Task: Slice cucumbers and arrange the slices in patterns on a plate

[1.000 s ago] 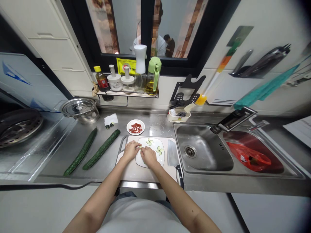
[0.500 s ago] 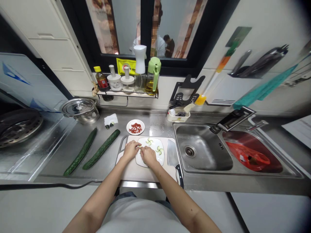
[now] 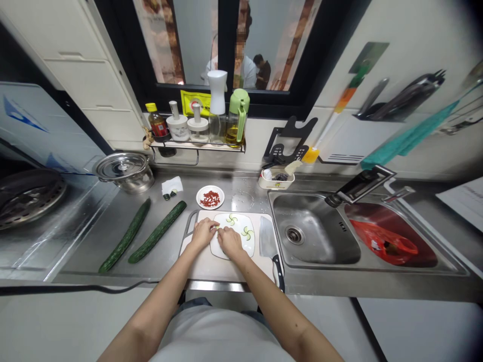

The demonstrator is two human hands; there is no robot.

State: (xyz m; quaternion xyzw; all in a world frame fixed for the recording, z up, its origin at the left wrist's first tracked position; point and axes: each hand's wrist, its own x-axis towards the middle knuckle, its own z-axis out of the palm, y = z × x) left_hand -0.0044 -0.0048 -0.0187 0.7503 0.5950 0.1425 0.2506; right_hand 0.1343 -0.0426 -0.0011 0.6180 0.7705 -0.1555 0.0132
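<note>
A white plate point(image 3: 247, 248) rests on the cutting board point(image 3: 206, 271). Two pinwheels of thin cucumber slices lie on it, one pinwheel point(image 3: 231, 219) at the back and another pinwheel point(image 3: 247, 233) at the right. Over the plate's left side, my left hand point(image 3: 204, 233) and my right hand point(image 3: 230, 241) meet with fingertips pinched together. A small pale green bit between them looks like a cucumber slice; the fingers hide most of it. To the right of the plate, a kitchen knife point(image 3: 267, 237) lies on the board. Behind is a small dish point(image 3: 198, 200) of red pieces.
Two whole cucumbers point(image 3: 160, 231) lie on the left counter, near a lidded steel pot point(image 3: 128, 173) and a white tissue point(image 3: 172, 186) with dark green scraps. A double sink point(image 3: 317, 231) with a red plastic bag point(image 3: 385, 244) is at right. Condiments stand on a rack point(image 3: 199, 146).
Both hands stay almost in place over the plate, with only a slight shift of the fingers. Nothing else has visibly moved.
</note>
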